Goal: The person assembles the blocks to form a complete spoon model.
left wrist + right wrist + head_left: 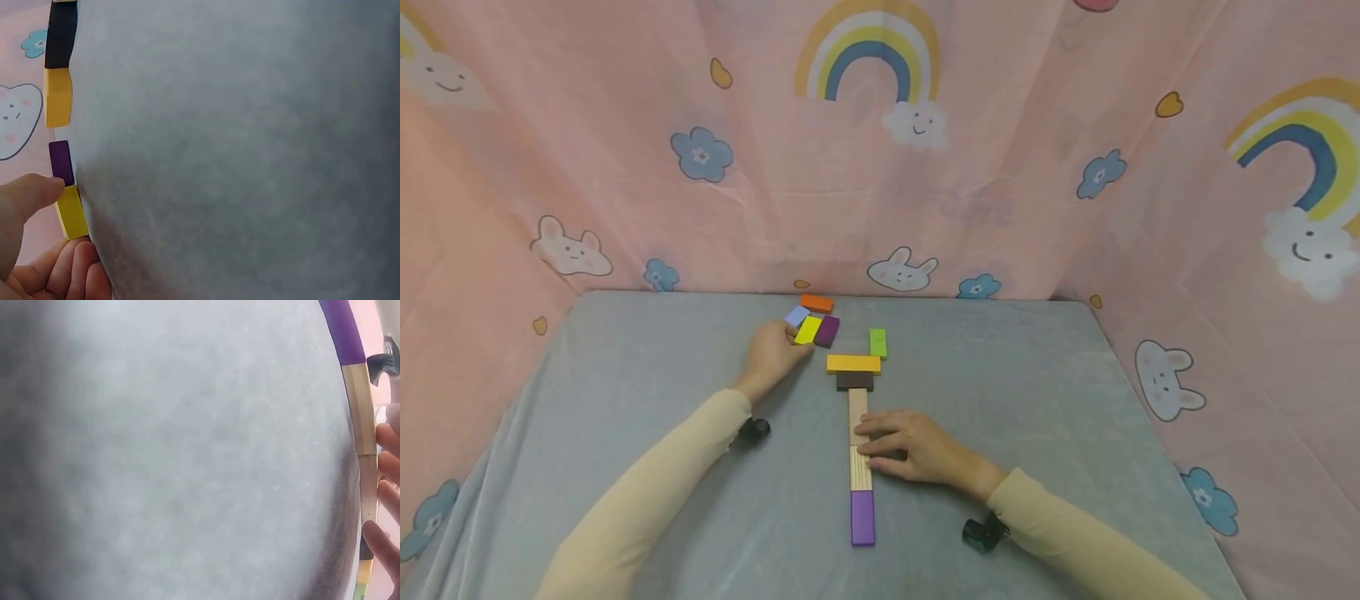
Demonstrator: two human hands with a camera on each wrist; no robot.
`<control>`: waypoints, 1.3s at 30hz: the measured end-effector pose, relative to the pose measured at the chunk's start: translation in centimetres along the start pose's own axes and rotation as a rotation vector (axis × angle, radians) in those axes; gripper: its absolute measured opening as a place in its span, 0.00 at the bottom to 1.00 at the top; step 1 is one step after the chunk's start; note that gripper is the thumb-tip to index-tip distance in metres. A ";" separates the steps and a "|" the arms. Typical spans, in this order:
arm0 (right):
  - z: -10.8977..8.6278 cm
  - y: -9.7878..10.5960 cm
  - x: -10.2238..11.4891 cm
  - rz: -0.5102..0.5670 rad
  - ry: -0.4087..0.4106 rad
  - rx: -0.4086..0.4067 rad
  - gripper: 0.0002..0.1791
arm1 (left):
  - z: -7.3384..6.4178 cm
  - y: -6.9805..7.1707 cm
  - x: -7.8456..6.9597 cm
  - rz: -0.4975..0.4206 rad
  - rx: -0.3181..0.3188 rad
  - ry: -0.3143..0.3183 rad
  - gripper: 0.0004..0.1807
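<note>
My left hand pinches a bright yellow block, with the thumb at one end and the fingers at the other, as the left wrist view shows. Right beside that block lies a dark purple block. A line of blocks runs toward me: a golden-yellow block set crosswise, a dark brown block, a plain wood block, a ridged pale wood block and a purple block. Fingertips of my right hand rest along the two wood blocks, fingers loosely spread.
Behind the left hand lie a light blue block and an orange block. A green block stands at the right end of the golden-yellow one. Grey cloth covers the table; a pink patterned curtain hangs behind it.
</note>
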State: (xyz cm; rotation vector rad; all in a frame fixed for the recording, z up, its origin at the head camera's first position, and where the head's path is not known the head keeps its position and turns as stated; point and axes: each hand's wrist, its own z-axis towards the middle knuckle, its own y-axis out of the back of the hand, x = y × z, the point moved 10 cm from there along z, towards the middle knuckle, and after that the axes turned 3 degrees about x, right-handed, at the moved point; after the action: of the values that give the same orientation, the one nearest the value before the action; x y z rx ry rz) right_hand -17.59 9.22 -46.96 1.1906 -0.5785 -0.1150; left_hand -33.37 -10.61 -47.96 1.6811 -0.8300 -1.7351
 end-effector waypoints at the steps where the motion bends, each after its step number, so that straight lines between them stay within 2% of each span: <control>1: 0.0 0.0 0.0 -0.001 0.002 -0.002 0.14 | 0.0 0.0 0.0 0.001 0.002 0.001 0.21; 9: 0.0 0.3 0.3 -0.021 0.033 -0.022 0.14 | 0.1 0.2 0.2 -0.027 0.011 0.014 0.22; 16: 0.0 0.3 0.3 -0.009 0.025 -0.018 0.14 | 0.3 0.8 -0.4 -0.044 -0.012 -0.027 0.22; 19: 0.0 0.3 0.2 -0.008 0.028 -0.017 0.14 | 0.5 0.7 -1.0 -0.059 0.000 -0.052 0.21; 26: -0.2 0.3 0.2 -0.010 0.046 -0.040 0.14 | 1.2 -0.6 -3.0 -0.077 0.104 -0.126 0.22; 33: -0.1 0.2 0.2 -0.012 0.034 -0.034 0.14 | 1.0 -2.4 -5.4 -0.024 0.251 -0.289 0.21; 36: -0.1 0.2 0.1 -0.007 0.025 -0.027 0.13 | 0.9 -3.0 -5.8 -0.022 0.295 -0.334 0.21; 39: -0.1 0.2 0.1 -0.002 0.015 -0.019 0.13 | 1.0 -3.3 -6.0 -0.005 0.313 -0.361 0.22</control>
State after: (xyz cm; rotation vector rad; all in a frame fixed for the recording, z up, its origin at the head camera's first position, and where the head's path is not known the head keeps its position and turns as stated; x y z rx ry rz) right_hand -17.50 9.34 -46.81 1.1730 -0.5616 -0.1133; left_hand -34.11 -3.88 -46.67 1.5765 -1.3200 -2.0293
